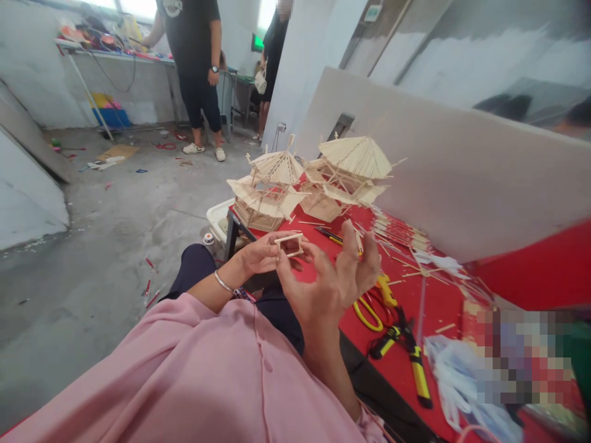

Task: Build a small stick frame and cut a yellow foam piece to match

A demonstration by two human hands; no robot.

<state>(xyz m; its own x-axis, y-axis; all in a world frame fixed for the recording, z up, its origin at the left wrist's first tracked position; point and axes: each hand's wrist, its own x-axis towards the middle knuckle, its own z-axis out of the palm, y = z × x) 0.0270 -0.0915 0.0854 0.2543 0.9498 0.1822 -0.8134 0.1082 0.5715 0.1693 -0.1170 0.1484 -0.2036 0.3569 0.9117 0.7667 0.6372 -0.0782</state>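
Between both hands, above my lap, is a small rectangular frame of thin wooden sticks [290,253]. My left hand [264,253] grips its left side with closed fingers. My right hand [323,277] pinches the frame's right side between thumb and index finger, while its other fingers stretch up and outward. Past the hands, two pavilion models made of wooden sticks stand on the red table: one on the left [272,200] and one on the right [353,163]. A utility knife [330,235] lies just behind my right hand.
On the red tabletop [443,311] lie yellow-and-black pliers [418,369], yellow-handled scissors [369,314], loose sticks [399,231] and a plastic bag [462,381]. A pale board [415,166] rises behind the table. One person [196,61] stands by a cluttered far table; another [272,61] is near the doorway.
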